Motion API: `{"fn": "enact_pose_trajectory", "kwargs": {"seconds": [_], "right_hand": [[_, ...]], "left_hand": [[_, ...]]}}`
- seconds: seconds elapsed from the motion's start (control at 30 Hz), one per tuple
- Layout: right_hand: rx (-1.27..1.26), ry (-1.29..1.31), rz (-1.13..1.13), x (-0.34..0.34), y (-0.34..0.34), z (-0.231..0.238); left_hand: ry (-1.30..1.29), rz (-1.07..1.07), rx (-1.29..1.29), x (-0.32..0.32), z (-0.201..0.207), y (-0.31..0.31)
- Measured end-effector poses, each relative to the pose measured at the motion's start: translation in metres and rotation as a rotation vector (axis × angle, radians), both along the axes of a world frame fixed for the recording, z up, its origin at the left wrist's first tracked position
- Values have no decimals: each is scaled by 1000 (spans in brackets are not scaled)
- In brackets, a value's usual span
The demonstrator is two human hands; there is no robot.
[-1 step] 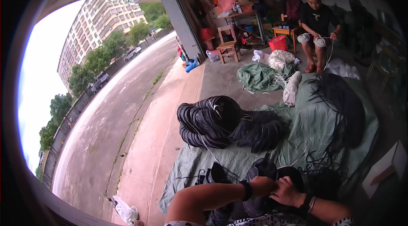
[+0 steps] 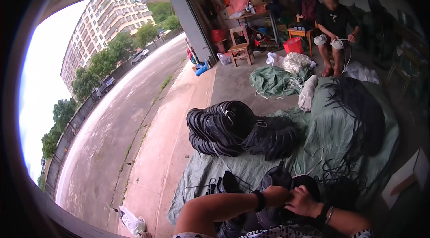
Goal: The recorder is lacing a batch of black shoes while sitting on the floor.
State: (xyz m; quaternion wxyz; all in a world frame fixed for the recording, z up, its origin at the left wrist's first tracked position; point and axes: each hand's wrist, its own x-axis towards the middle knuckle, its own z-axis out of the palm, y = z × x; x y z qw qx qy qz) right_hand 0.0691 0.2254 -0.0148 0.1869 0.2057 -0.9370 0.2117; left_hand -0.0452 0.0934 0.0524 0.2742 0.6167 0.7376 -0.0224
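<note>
Low in the view, my left hand (image 2: 275, 196) and my right hand (image 2: 302, 202) meet in front of my lap. Both have curled fingers, pressed close together. What they pinch is hidden by the fingers and too dark to name. Just beyond them lies a black, rounded, padded-looking piece (image 2: 276, 176), and more dark pieces sit beneath my wrists. Past these, a large bundle of black ring-shaped coils (image 2: 219, 126), tied with white cord, stands on a green tarp (image 2: 197, 184). A second bundle of black coils (image 2: 273, 138) leans against its right side.
A heap of black strips (image 2: 358, 112) covers the tarp at right. Farther back are a white roll (image 2: 307, 94), a green sheet (image 2: 273, 80), a wooden chair (image 2: 240, 47) and a red bucket (image 2: 293, 45). A seated person (image 2: 338, 18) handles white cord. A white bag (image 2: 133, 222) lies lower left.
</note>
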Motion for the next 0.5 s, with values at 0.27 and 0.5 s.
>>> {"fn": "enact_pose_trajectory", "kwargs": {"seconds": [0.27,0.5], "right_hand": [[-601,-331,14,-3,6,4],[-1299,-601,7,-30,-16,19]], "left_hand": [[-139,601,561,-25,17,-26],[-692,890,769,9,-18,-41]]}}
